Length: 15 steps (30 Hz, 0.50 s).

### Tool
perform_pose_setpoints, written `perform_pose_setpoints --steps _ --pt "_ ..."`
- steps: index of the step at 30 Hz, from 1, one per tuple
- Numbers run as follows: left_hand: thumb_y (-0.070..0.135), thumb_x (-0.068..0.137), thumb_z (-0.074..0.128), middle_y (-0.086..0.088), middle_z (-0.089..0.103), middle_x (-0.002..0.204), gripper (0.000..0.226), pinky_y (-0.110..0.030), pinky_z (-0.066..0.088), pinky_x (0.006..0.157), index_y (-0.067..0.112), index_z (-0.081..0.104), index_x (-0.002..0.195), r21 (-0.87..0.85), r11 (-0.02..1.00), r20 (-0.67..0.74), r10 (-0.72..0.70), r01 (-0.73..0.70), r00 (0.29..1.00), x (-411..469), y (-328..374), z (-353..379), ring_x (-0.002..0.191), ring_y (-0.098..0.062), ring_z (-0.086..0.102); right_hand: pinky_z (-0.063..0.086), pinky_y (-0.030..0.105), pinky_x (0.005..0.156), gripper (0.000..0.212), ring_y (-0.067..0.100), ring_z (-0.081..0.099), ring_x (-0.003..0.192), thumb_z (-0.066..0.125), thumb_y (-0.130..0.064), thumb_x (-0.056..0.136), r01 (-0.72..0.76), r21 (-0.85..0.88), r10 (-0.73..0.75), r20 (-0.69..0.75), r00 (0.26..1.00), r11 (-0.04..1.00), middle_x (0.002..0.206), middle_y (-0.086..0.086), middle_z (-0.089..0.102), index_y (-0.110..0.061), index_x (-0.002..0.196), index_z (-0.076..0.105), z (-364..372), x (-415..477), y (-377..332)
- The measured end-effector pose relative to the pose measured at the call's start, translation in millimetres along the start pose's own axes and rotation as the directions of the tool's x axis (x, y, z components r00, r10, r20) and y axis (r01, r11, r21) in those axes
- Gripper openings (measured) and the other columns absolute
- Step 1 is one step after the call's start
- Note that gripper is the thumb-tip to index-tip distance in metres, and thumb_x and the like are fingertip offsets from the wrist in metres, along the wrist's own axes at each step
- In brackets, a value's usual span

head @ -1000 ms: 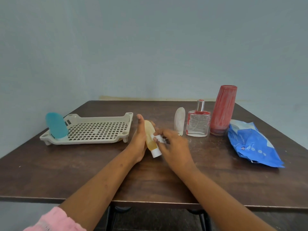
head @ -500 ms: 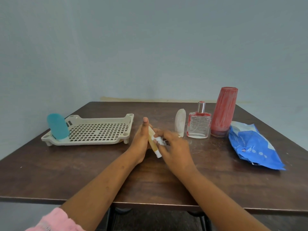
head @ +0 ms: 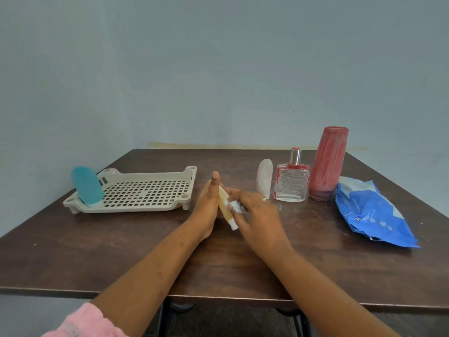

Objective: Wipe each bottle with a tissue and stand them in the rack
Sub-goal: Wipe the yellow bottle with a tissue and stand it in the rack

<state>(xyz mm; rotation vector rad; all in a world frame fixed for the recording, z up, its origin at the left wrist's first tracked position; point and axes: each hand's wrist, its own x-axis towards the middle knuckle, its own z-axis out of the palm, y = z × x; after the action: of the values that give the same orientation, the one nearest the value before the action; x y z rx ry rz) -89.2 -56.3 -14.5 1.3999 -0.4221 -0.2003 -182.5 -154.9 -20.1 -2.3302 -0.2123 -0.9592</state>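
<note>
Head view of the bench [head: 97, 251]

**Grip.** The left hand [head: 206, 207] holds the yellow bottle [head: 224, 207]. Its thumb lies straight along the bottle's near side and points away from the viewer, and its fingers are hidden behind the bottle. The right hand [head: 260, 215] has its grip closed: curled fingertips pinch a small white tissue [head: 234, 206] and press it against the bottle's right side.

**Pose.** Both forearms reach in from the lower edge and converge at mid-bench, just right of the rack [head: 150, 171]. The left palm faces right and the back of the right hand faces up. The yellow bottle is tilted, with its white cap towards the viewer and low. A pink sleeve [head: 85, 322] shows at the left arm.

**Count.**
- Five bottles:
  - the yellow bottle, in hand
  - one teal bottle [head: 87, 186], standing cap-down in the rack's left end
  - three in a row at the right rear of the bench: a white bottle [head: 264, 182], a clear glass bottle [head: 291, 183] with a metal neck, and a tall red bottle [head: 328, 164]
- One rack
- One tissue
- One blue tissue pack [head: 371, 212], lying just right of the red bottle
</note>
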Motion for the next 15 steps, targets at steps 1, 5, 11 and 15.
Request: perform_pose_setpoints --steps 1,5,11,15 --pt "0.073 0.071 0.035 -0.001 0.074 0.082 0.072 -0.032 0.053 0.073 0.009 0.057 0.095 0.011 1.0 0.001 -0.001 0.001 1.0 0.1 0.8 -0.5 0.081 -0.02 0.068 0.047 0.025 0.066 0.011 0.009 0.054 0.08 0.057 -0.02 0.089 0.046 -0.028 -0.045 0.021 0.999 0.999 0.088 -0.002 0.063 -0.024 0.099 0.061 0.4 -2.2 -2.9" --pt "0.073 0.069 0.037 0.005 0.072 0.071 0.067 -0.033 0.05 0.074 0.012 0.056 0.091 0.033 0.999 -0.016 -0.001 0.001 1.0 -1.5 1.9 0.3 0.077 -0.017 0.067 0.048 0.029 0.066 0.013 0.012 0.055 0.079 0.055 -0.023 0.091 -0.003 -0.044 0.002 -0.004 1.0 0.999 0.088 0.0 0.063 -0.024 0.103 0.059 0.0 0.1 -0.2" --pt "0.07 0.08 0.029 -0.005 0.074 0.103 0.068 -0.041 0.052 0.088 0.01 0.055 0.097 0.027 0.999 0.029 -0.037 0.036 0.999 -4.2 5.4 -2.4 0.097 -0.023 0.07 0.04 0.018 0.061 0.011 0.011 0.052 0.073 0.057 -0.017 0.089 0.08 -0.082 -0.078 0.038 0.996 0.993 0.082 -0.001 0.06 -0.02 0.099 0.061 -1.9 -2.9 -7.0" --pt "0.061 0.096 0.017 -0.003 0.075 0.099 0.076 -0.036 0.051 0.086 0.022 0.079 0.077 -0.114 0.983 0.087 -0.132 0.142 0.987 -8.3 6.8 -0.6 0.092 -0.016 0.072 0.037 0.009 0.061 0.013 0.002 0.05 0.069 0.057 -0.018 0.091 -0.089 -0.001 0.089 -0.06 0.994 0.996 0.077 -0.009 0.058 -0.023 0.102 0.062 -2.3 5.5 4.2"
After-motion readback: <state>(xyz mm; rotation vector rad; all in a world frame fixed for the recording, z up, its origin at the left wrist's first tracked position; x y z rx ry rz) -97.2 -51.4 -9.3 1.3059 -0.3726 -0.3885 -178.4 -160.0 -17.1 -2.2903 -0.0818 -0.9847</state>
